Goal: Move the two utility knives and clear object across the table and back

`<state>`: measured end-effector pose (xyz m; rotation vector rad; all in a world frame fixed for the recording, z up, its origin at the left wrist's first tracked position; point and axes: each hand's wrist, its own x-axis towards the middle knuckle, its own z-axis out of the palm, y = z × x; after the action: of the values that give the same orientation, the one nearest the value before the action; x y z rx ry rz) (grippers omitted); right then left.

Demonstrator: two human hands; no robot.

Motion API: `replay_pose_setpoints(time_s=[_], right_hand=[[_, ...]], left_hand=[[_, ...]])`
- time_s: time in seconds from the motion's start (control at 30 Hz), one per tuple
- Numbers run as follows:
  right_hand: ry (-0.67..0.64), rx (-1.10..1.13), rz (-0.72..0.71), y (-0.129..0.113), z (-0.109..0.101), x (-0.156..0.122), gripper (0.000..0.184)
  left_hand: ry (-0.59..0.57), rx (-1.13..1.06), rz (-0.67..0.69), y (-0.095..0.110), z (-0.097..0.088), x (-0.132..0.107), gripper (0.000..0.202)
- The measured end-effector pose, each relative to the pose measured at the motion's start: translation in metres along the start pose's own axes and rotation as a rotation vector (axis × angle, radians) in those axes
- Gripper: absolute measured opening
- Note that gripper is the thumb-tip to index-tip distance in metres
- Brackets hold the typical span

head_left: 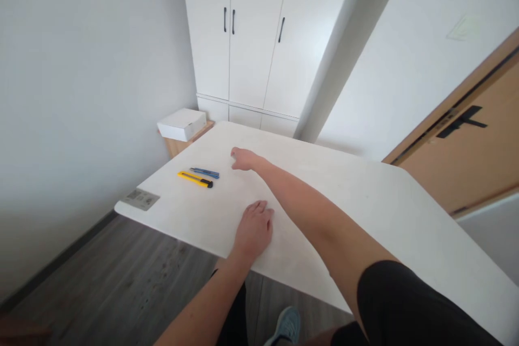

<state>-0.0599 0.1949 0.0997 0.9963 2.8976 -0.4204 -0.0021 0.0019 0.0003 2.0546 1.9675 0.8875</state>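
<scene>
A yellow utility knife [195, 179] with a black end lies flat on the white table [324, 178]. Just behind it is a slim blue tool [205, 173], whose exact kind I cannot make out. My right hand [243, 159] reaches out over the table to the right of both, thumb and fingers apart, holding nothing. Nearer the front edge, my left hand [254, 228] rests palm down on the tabletop, its fingers laid on the surface with nothing visible in them.
A printed label [140, 199] is stuck at the table's left corner. Beyond the far left edge, a white box [182, 124] sits on a wooden stand [178, 146]. White cabinets [255, 38] stand behind, and a wooden door [478, 146] is on the right.
</scene>
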Motion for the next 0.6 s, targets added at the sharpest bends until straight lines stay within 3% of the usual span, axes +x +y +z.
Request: replay_pose_setpoints(time_s=[0.13,0.27,0.43,0.6], right_hand=[[-0.022,-0.048,0.004,-0.042,0.017,0.046,0.060],[-0.001,-0.062,0.053,-0.059,0.034,0.065,0.064],[-0.023,-0.052,0.105,-0.054,0.050,0.075,0.063],[-0.012,-0.026,0.086,-0.040,0.052,0.073,0.055]], left_hand=[[0.026,-0.167,-0.017,0.002,-0.003,0.000,0.033],[0.077,-0.296,-0.049,0.003,-0.006,-0.001,0.036],[0.065,-0.359,-0.063,0.004,-0.010,-0.001,0.035],[0.065,-0.329,-0.058,0.003,-0.006,-0.002,0.036]])
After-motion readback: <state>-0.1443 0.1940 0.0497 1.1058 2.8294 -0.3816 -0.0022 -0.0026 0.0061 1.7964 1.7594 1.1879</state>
